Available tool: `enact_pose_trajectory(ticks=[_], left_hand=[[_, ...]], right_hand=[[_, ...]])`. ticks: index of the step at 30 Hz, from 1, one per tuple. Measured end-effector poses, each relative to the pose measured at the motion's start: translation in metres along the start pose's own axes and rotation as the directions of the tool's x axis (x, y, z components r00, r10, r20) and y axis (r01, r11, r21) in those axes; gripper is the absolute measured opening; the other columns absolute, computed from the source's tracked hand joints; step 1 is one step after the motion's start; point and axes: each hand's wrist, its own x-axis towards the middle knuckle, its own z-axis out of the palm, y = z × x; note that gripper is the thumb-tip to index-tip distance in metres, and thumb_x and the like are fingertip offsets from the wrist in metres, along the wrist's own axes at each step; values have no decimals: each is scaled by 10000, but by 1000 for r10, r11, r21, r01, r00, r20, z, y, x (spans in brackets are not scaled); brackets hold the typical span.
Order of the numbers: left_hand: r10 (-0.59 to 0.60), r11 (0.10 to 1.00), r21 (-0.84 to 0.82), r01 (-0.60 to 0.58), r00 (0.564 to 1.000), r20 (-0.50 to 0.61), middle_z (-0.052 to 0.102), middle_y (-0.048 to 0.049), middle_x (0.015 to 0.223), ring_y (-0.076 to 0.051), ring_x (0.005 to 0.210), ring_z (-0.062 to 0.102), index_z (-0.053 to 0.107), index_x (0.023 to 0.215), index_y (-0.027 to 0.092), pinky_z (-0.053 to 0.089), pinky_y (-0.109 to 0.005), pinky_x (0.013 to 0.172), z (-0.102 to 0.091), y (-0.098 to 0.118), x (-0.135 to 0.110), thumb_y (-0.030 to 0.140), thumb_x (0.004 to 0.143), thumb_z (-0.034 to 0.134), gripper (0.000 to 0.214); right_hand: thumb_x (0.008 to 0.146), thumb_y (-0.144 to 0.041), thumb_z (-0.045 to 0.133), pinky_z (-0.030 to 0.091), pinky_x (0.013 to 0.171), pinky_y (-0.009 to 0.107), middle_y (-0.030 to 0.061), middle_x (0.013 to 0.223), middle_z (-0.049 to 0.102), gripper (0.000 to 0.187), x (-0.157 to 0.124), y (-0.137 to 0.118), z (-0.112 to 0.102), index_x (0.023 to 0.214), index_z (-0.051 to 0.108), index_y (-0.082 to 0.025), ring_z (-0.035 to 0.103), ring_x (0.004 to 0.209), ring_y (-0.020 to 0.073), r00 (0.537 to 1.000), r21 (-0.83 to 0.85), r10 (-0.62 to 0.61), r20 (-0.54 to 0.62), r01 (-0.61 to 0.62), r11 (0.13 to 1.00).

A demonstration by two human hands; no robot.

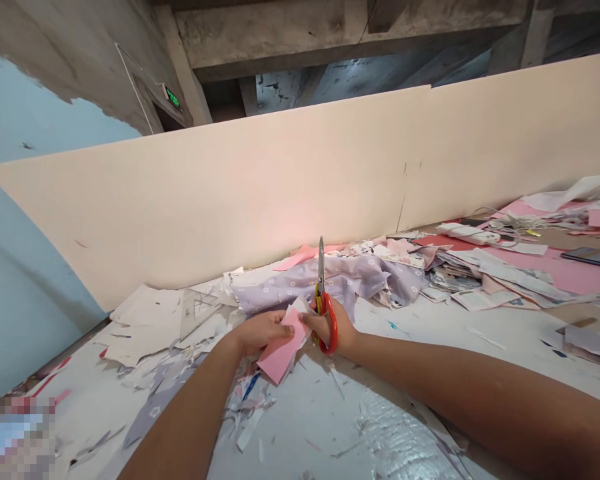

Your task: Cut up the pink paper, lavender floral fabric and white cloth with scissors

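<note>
From where I stand, the left hand has the pink piece pinched between thumb and fingers, above the bench in front of the person. The right hand is closed around the red-handled scissors, and its thumb also reaches the upper end of the piece, where white paper shows. The blades point towards the bench's far edge, where a cream panel stands, and lie clear of the piece. The step in hand looks like lining up or sorting the held layers rather than cutting; a cut from here would call for freeing that right thumb and turning the blades onto the piece. Beyond the hands, a lavender flowered sheet lies crumpled near the far edge.
</note>
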Motion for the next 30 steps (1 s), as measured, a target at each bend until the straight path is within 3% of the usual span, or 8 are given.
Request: enact_pose_trajectory(ticks=[4,11,19,26,30], left_hand=[[10,994,-108,0,996,92,612,-45,688,-190,630,600,484,886,164,440,-312,588,6,0,0,340,647,641,335],[-9,1000,-4,8,996,-89,623,-23,713,-104,531,538,515,874,152,386,-216,499,13,4,3,294,655,620,281],[43,998,-48,-48,995,-86,653,-37,737,-114,588,569,479,1029,173,384,-200,510,8,2,5,445,724,548,415],[63,989,139,-45,990,-127,655,-36,754,-125,577,559,528,971,164,391,-219,508,5,2,4,524,710,527,444],[98,976,210,-63,982,-159,655,-30,743,-136,593,563,550,939,166,387,-216,508,2,6,-1,530,706,524,433]], right_hand=[[579,-257,602,374,463,233,-55,545,461,231,2,2,0,676,402,-195,451,480,108,1000,-9,-12,0,12,1000],[589,-275,592,370,454,219,-61,524,457,238,5,3,0,688,392,-190,464,474,109,1000,-28,-3,-24,2,1000],[610,-273,581,362,417,207,-69,510,441,238,6,3,-2,706,377,-196,450,438,97,999,-32,19,-27,-20,999],[600,-237,623,368,427,203,-60,515,440,257,4,-3,-2,668,380,-191,444,435,86,999,-63,8,-51,-11,998],[694,-400,552,393,449,237,-49,517,441,269,9,7,-1,721,380,-196,455,437,107,1000,106,20,-9,-19,994]])
